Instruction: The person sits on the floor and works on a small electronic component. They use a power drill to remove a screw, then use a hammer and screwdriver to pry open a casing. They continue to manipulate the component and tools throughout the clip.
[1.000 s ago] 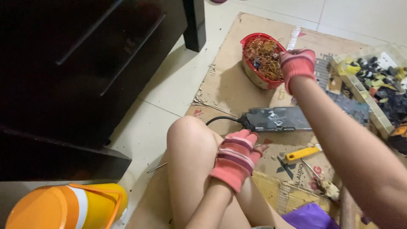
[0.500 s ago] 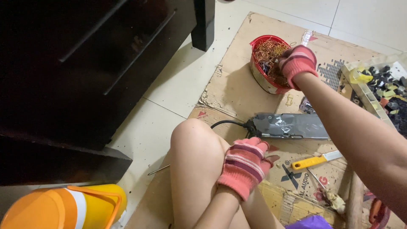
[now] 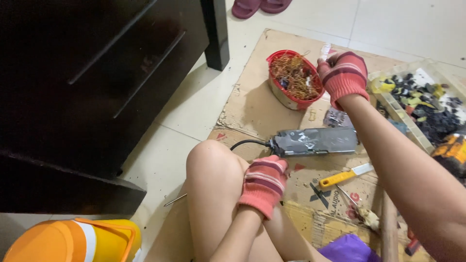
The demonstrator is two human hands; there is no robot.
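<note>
My right hand [image 3: 343,75], in a red striped knit glove, is closed into a fist beside the right rim of a red round container [image 3: 286,93] full of tangled copper-coloured wire; what the fist holds is hidden. My left hand [image 3: 264,183], also gloved, rests curled on my bent leg, just below a flat grey metal device [image 3: 315,141] with a black cable lying on the cardboard [image 3: 252,109].
A yellow-handled tool [image 3: 344,175] and small metal bits lie on the cardboard at right. A clear tray [image 3: 421,97] of dark and yellow parts stands far right. Dark cabinet [image 3: 97,73] at left, orange container [image 3: 68,241] at bottom left, slippers [image 3: 259,6] at top.
My right hand has stayed by the red container's rim while the view shifted; my left hand remains on my leg.
</note>
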